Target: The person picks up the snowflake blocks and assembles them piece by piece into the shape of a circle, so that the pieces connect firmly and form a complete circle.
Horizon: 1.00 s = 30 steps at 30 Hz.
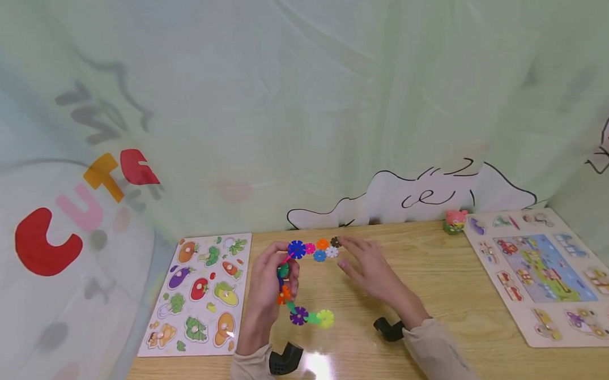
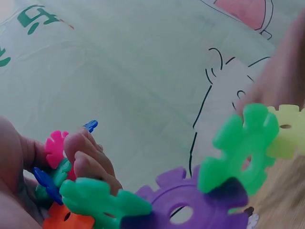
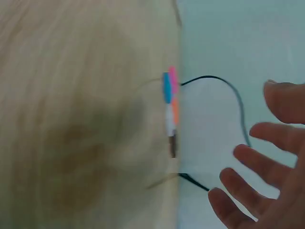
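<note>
My left hand [image 1: 266, 276] grips a curved chain of interlocking plastic snowflake discs [image 1: 299, 315]. Blue, pink, teal, orange, green, purple and yellow-green pieces make up the chain. In the left wrist view its purple disc [image 2: 167, 195] and green disc [image 2: 250, 148] are close to the camera, while the fingers [image 2: 93, 157] curl around the far part. On the table behind lie small loose discs: pink [image 1: 310, 248], orange [image 1: 322, 245], blue [image 1: 320, 256], white [image 1: 332, 251] and brown [image 1: 335, 242]. Beside the brown one, my right hand [image 1: 371, 269] has its fingers spread and holds nothing.
A vegetable puzzle board [image 1: 174, 303] lies on the left of the wooden table [image 1: 441, 286], and a vehicle puzzle board [image 1: 507, 283] on the right. A small pink-and-green toy [image 1: 456, 221] stands at the back. Printed fabric [image 1: 281, 128] hangs behind.
</note>
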### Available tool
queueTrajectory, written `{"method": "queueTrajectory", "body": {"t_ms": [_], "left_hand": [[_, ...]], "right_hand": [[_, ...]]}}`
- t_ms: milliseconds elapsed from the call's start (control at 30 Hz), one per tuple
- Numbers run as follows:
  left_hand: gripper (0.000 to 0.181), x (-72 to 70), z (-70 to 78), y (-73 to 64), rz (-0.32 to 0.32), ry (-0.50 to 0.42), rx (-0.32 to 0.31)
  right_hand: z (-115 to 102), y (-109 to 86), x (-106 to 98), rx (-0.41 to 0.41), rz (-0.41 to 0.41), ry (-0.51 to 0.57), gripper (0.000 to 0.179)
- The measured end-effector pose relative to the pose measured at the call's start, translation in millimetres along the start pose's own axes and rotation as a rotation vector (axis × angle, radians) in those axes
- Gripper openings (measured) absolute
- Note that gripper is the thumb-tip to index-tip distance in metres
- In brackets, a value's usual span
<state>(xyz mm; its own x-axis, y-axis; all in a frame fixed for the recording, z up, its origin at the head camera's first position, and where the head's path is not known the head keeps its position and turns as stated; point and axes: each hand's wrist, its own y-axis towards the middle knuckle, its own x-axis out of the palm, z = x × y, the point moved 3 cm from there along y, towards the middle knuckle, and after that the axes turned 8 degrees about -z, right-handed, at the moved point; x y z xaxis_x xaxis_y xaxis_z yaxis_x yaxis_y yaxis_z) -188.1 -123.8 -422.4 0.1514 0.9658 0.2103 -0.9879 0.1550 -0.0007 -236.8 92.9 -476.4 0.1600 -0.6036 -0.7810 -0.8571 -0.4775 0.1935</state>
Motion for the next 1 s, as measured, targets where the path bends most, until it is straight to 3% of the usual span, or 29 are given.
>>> {"method": "queueTrajectory", "body": {"t_ms": [133,300,400,600,700,800,1000], "left_hand": [[0.027,-2.8,-0.1,-0.3,0.007,-0.034,0.021],[0.03,-2.7,-0.8,0.7,-0.026,-0.072,0.054],[0.031,-2.2,-0.4,0.9,-0.061,-0.096,0.065],[0.034,-1.2,0.9,1.3,-0.082,-0.079,0.064],[0.031,-0.2,0.4,1.8,-0.07,-0.062,0.053],[0.028,0.9,-0.2,1.7,-0.059,-0.052,0.045],[0.026,2.4,-1.0,1.1,-0.053,-0.033,0.043]], "right_hand": [[10,-0.8,23,-0.036,-0.156,-0.066,0.056],[14,-3.2,34,0.042,-0.327,-0.061,0.059],[15,-1.4,29,0.103,-0.307,-0.075,0.057],[19,4.6,14,0.188,-0.105,-0.155,0.039],[23,4.8,13,0.222,-0.062,-0.163,0.038],[26,4.0,15,0.238,-0.085,-0.155,0.033],[32,1.4,16,0.329,-0.212,-0.075,0.018]]}}
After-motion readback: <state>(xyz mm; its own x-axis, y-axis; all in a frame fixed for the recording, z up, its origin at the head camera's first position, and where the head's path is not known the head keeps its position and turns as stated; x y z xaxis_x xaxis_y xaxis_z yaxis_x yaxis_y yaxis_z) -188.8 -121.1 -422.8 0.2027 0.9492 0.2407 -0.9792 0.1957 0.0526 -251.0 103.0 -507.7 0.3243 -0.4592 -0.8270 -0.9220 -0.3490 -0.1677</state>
